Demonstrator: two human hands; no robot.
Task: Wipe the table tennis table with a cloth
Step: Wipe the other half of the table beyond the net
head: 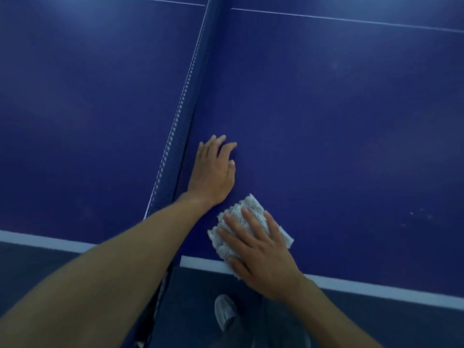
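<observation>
Pressing: right hand point(261, 257), fingers spread flat on the folded white cloth point(252, 205) at the near edge of the blue table point(339, 109). Left hand point(213, 172), fingers relaxed, rests on the surface just right of the net point(185, 121) (grey shoe point(226, 312) on the floor below).

The flat right hand point(261, 257) covered the middle of the fluffy white folded cloth point(252, 205). The big dark blue table tennis table point(326, 109) ran off the top and both sides. The bare left forearm point(125, 259) hid the near end of the blue net point(187, 131). Some tiny pale specks point(411, 213) were too small to tell.
</observation>
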